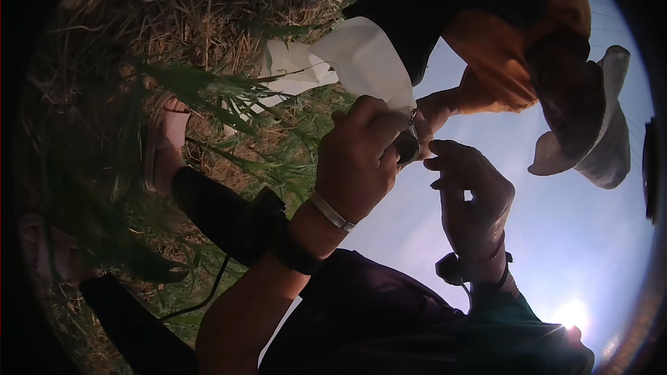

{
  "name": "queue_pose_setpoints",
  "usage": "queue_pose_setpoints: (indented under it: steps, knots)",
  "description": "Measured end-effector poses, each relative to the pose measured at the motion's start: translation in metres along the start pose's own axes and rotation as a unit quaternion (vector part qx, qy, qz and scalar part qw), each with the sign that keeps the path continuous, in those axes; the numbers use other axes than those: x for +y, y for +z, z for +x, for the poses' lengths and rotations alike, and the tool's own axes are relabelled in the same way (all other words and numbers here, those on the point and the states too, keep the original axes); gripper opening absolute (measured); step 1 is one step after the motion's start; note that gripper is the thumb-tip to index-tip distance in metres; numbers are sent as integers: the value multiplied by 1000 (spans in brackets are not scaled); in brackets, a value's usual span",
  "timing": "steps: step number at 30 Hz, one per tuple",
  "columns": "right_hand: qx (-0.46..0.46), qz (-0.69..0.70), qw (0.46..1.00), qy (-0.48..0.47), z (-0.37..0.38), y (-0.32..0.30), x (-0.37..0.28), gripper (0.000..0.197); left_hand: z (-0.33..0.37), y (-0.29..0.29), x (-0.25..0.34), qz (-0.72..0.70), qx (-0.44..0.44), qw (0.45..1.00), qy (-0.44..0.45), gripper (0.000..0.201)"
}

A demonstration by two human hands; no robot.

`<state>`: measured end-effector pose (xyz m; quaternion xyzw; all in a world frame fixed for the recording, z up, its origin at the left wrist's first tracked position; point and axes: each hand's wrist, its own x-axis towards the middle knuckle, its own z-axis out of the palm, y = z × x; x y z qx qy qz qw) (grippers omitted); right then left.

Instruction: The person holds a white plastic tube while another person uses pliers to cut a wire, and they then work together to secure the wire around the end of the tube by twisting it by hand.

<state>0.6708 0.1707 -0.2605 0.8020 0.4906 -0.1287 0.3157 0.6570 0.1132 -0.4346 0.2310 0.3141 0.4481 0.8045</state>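
Observation:
My left hand [361, 156] is closed in the middle of the view, a white band on its wrist. Its fingers wrap round a small dark rounded object [407, 146] whose kind I cannot make out. To the right, my right hand [476, 198] has its fingers bent and tips drawn together near that object. Whether anything thin is between those tips is too dark to tell. Behind the object, another person's hand [436, 112] reaches in from an orange sleeve. A white paper-like sheet [368, 59] hangs just above my left hand, its lower end meeting the fingers.
The other person, in an orange top [493, 62] and a pale brimmed hat [604, 128], leans in from the upper right. Dry straw [208, 21] and green leafy plants [278, 146] cover the ground at left. A pink shoe [167, 142] stands there. Bright sun glares at lower right.

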Motion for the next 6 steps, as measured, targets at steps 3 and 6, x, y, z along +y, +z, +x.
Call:
queue_pose_setpoints:
  steps: [3,6]
  knots:
    - [27,11,995,-95,-15,-9,-7,29,-7,1,4,11,-20,1000,19,24]
    - [-121,193,954,-193,-52,19,11,26,-17,17,5,47,-62,996,31,24]
